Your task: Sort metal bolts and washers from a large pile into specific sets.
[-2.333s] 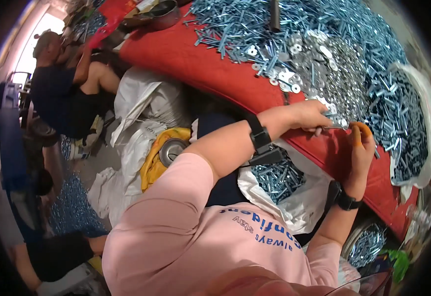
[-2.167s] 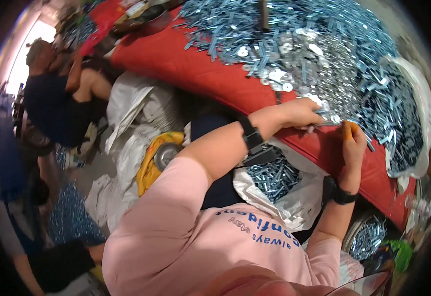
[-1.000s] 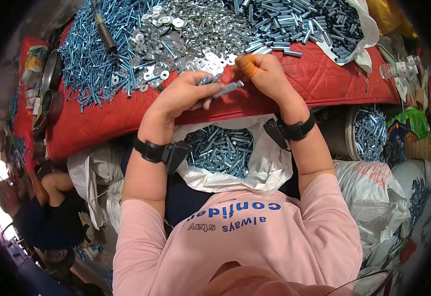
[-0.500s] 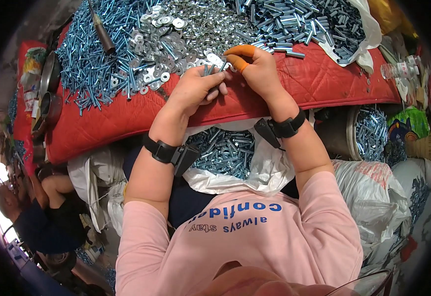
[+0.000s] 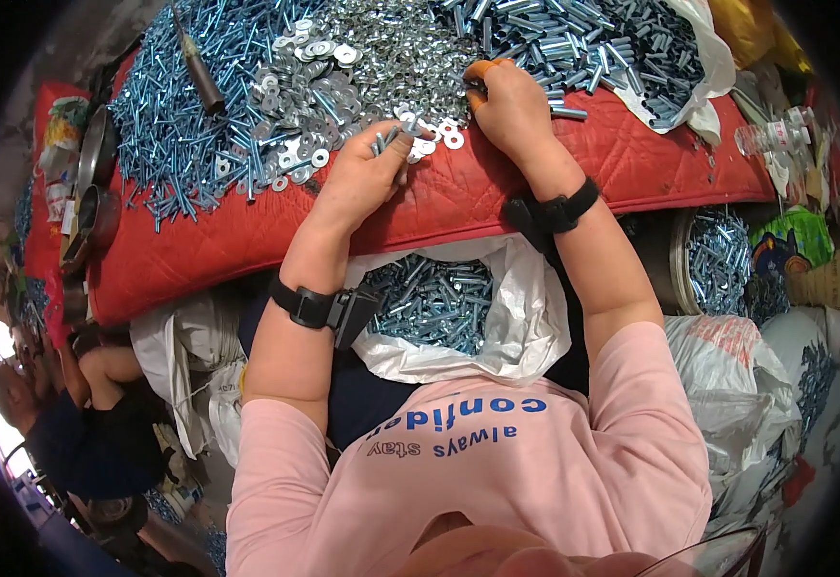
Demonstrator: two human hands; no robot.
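My left hand (image 5: 366,173) is closed around several thin silvery-blue bolts (image 5: 393,137), their ends sticking out above the fingers. A pile of flat round washers (image 5: 303,115) lies just beyond it. Orange covers wrap fingers of my right hand (image 5: 508,101), which is closed in a pinch at the edge of a heap of small shiny metal pieces (image 5: 391,48). What its fingertips hold, if anything, is hidden. Beside that hand, to the right, is a heap of metal sleeves (image 5: 583,48). Long blue-silver bolts (image 5: 170,125) are piled at the far left.
The heaps lie on a red quilted cover (image 5: 651,159). In front of my body an open white sack (image 5: 526,337) contains assembled metal fasteners. A pointed tool with a dark handle (image 5: 206,85) rests on the bolts. A plastic bottle (image 5: 774,137) is at right; another person (image 5: 93,423) sits at left.
My right hand has moved away from the left, up to the heap of small metal pieces. My left hand has shifted slightly left, still holding bolts.
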